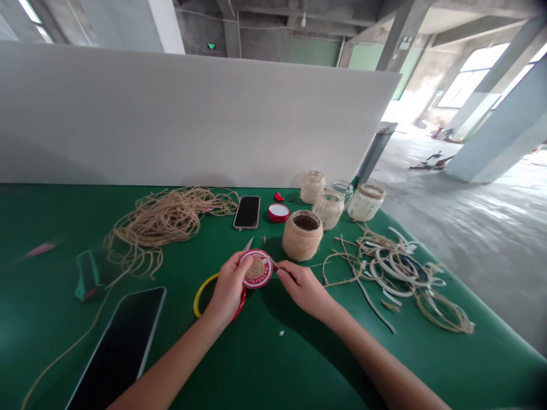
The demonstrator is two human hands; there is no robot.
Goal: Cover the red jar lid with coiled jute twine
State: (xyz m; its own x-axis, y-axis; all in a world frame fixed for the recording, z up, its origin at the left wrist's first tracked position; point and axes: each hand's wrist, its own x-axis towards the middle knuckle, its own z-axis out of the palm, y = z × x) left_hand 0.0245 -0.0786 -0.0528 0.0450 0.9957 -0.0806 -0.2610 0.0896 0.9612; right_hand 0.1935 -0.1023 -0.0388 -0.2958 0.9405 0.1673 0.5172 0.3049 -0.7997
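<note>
Red jar lid gripped by left hand, strand pinched by right hand; twine spiral could be loosened by overpulling.

Green tabletop: along far edge, L of ctr, tangled twine; then smartphone, red-rimmed lid, small red scrap. Far R corner: 4 glass jars, twine-wrapped jar just nearer. Along R edge: pile of white loops & twine offcuts. Approx. mid: scissors, part hidden. L side: blurred green item, w/ lg. dark-screened device toward near edge.
</note>
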